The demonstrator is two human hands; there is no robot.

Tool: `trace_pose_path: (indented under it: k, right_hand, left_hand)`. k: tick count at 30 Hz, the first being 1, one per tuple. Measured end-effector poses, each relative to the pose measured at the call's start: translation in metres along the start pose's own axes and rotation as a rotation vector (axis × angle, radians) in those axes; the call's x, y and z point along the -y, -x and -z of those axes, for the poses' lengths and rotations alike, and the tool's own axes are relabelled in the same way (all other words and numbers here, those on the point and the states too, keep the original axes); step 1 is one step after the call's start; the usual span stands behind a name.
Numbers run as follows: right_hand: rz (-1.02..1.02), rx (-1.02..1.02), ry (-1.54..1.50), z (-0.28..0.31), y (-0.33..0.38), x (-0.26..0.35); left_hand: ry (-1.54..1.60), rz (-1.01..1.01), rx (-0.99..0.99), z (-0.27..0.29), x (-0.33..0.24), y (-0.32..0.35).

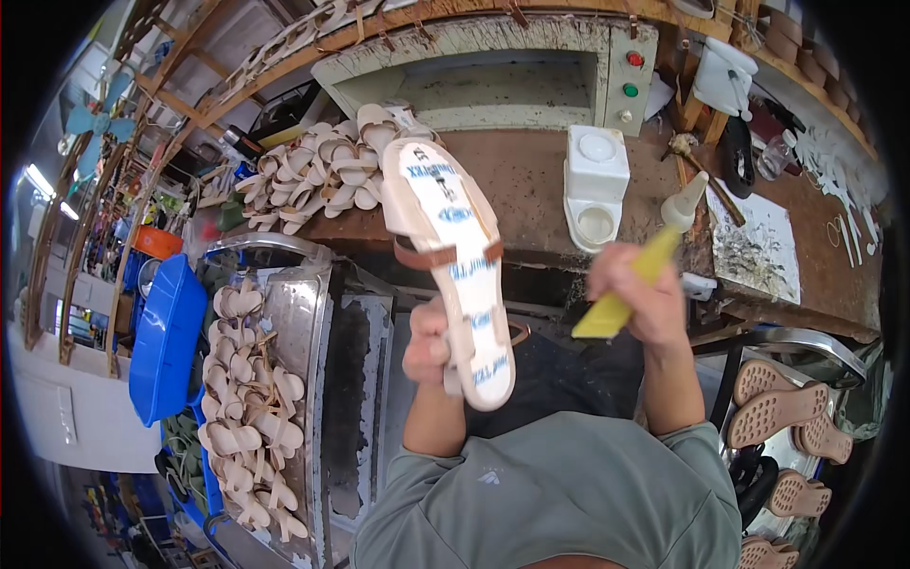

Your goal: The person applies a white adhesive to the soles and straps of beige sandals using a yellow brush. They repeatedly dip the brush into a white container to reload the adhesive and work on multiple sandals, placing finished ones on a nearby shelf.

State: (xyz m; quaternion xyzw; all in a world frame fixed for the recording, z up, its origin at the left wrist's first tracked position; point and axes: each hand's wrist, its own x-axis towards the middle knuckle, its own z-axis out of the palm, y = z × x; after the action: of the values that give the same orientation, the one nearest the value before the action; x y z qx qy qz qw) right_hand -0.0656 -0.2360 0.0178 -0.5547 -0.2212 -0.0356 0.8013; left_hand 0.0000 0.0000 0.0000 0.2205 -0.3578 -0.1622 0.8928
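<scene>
My left hand [427, 343] is curled closed on the heel half of a sandal [464, 237], gripping it at its left edge. The sandal is in front of me, toe toward the bench [531, 194], its white printed insole facing up and a brown strap [427, 256] across it. My right hand [649, 299], a little blurred, is closed around a flat yellow piece [607, 313], well apart from the sandal.

The bench top is brown and worn. At its back stands a cream box [618, 71] with an open front, smeared along its top, with a red button [635, 59] above a green one. Beige sandals [318, 175] are heaped on the left of the bench. To the right are a white dispenser [599, 171], a pale bottle [684, 201], a hammer [720, 199] and stained paper [758, 247].

On my left a metal stand [294, 351] carries more beige sandals, beside a blue tub [169, 332]; farther off is a blue fan [100, 123]. Tan soles [777, 417] lie at my right.
</scene>
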Motion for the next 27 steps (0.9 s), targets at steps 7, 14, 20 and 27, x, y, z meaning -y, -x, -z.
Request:
trace_pose_path:
  k: [7,14,20,27]
  right_hand:
    - [-0.443,-0.002,-0.082,-0.042,-0.033,-0.017]
    - [-0.281,-0.213,0.065,-0.025,-0.085,-0.015]
    - [-0.354,-0.093,0.366,-0.019,-0.172,-0.008]
    - [-0.312,-0.088,0.475,-0.014,-0.266,0.082]
  left_hand:
    - [-0.194,0.125,-0.004,0.014,-0.002,-0.043]
    - [-1.341,-0.252,-0.212,0.024,-0.029,-0.052]
    - [-0.655,0.159,-0.449,0.03,-0.032,-0.099]
    - [-0.523,-0.116,-0.647,0.031,-0.189,-0.208]
